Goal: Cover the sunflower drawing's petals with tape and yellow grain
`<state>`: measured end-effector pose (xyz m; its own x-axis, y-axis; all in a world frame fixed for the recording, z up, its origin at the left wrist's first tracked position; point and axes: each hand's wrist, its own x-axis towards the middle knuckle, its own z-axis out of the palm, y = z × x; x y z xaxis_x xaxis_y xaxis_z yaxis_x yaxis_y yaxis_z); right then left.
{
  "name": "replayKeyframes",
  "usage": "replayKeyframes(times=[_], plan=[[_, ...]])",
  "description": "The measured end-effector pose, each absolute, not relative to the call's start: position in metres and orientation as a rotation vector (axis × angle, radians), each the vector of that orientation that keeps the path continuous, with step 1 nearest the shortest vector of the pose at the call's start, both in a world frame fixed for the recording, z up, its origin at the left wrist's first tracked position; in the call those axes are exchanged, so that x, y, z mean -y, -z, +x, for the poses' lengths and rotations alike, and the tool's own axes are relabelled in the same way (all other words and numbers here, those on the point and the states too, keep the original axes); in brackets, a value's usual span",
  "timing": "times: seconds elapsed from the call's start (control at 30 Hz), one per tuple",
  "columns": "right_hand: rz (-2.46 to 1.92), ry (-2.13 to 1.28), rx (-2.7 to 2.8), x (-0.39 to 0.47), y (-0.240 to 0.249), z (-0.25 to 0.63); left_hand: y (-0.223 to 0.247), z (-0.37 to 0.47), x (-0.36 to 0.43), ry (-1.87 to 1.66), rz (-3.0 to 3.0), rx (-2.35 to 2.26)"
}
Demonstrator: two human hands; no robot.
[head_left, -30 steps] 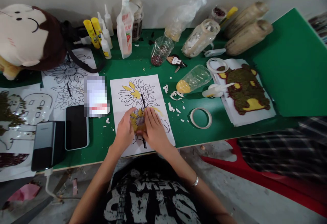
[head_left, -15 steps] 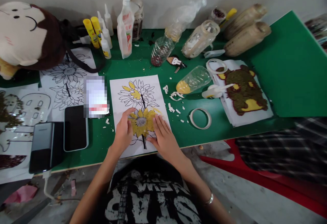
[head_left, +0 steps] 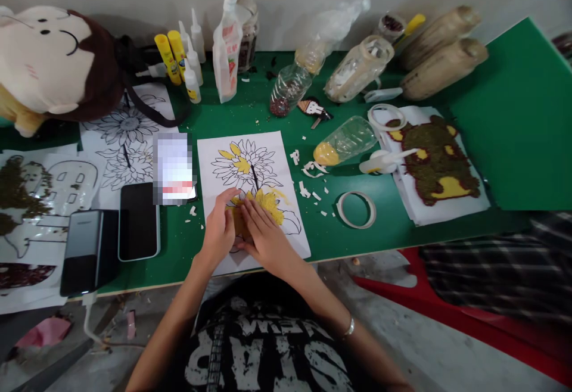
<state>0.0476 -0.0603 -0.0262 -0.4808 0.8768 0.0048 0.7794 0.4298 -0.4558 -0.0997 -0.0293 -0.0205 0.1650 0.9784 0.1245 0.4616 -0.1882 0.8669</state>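
Observation:
A white sheet (head_left: 292, 201) printed with two outlined flowers lies on the green table. Yellow grains (head_left: 270, 206) cover much of the lower flower, and a few petals of the upper one are yellow too. My right hand (head_left: 263, 232) lies flat over the middle of the lower flower, its fingers extended, hiding the flower's centre. At the sheet's left edge rests my left hand (head_left: 220, 228), thumb and fingers apart, holding nothing. A clear bottle (head_left: 351, 139) with yellow grains in its end lies to the right of the sheet.
Two phones, a power bank (head_left: 89, 249) and printed sheets are at the left. Glue bottles (head_left: 192, 82), a pouch (head_left: 227, 52) and jars (head_left: 360, 70) line the back. A tape ring (head_left: 356, 210), white scraps and a bear picture (head_left: 440, 159) are to the right.
My right hand has slid left across the lower flower, from its right petals to its middle, uncovering yellow grains on the right. My left hand stays at the sheet's left edge.

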Motion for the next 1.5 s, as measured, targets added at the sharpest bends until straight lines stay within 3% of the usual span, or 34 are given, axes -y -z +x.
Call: replayKeyframes(times=[0.23,0.47,0.9,1.13,1.5], plan=[[-1.704,-0.474,2.296,0.057,0.031,0.076,0.018,-0.099,0.028,-0.957,1.778,-1.373],[-1.532,-0.541,2.43,0.055,0.022,0.054,0.018,-0.098,0.031,-0.991,1.797,-1.459],[-1.74,-0.42,2.405,0.021,0.01,0.054,0.019,-0.097,0.033,-1.024,1.931,-1.603],[-1.609,-0.457,2.438,0.025,0.011,0.062,0.025,-0.094,0.03,-0.921,2.106,-1.617],[-1.691,-0.214,1.987,0.043,0.012,0.105,0.029,-0.091,0.033,-0.86,2.125,-1.826]])
